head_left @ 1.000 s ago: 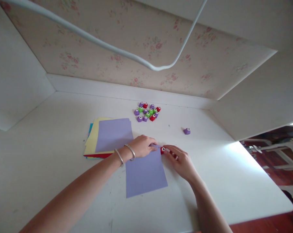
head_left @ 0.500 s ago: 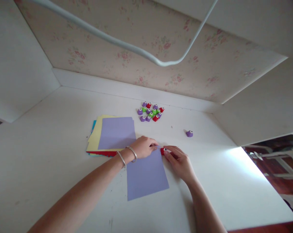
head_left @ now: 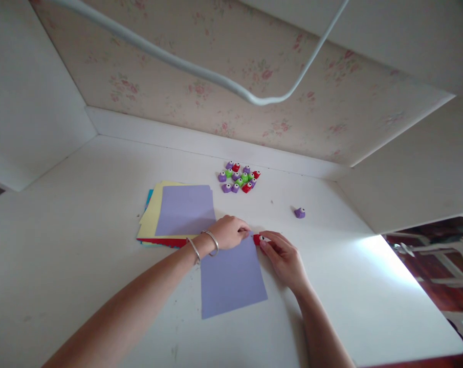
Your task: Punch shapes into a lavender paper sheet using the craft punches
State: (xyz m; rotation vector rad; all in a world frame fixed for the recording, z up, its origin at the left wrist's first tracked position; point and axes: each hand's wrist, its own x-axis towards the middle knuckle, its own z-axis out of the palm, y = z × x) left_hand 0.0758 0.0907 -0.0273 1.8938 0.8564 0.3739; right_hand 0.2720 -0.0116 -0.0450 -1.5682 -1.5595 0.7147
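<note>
The left hand point(head_left: 228, 231) pinches the lilac sheet point(head_left: 231, 278) at mid-frame, the right hand point(head_left: 281, 255) grips a red punch point(head_left: 258, 239) on its edge; a loose pinch could let the paper skew.

Lilac paper sheet point(head_left: 231, 278) lay flat on white desk, far edge pinned. Small red punch point(head_left: 258, 238) sat at its far right corner.

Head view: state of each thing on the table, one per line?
Lilac sheet: flat, top edge pinched by left hand.
Red punch: at sheet's corner, held by right hand.
Paper stack: flat, untouched.
Punch cluster: grouped, untouched.
Purple punch: alone, untouched.
</note>
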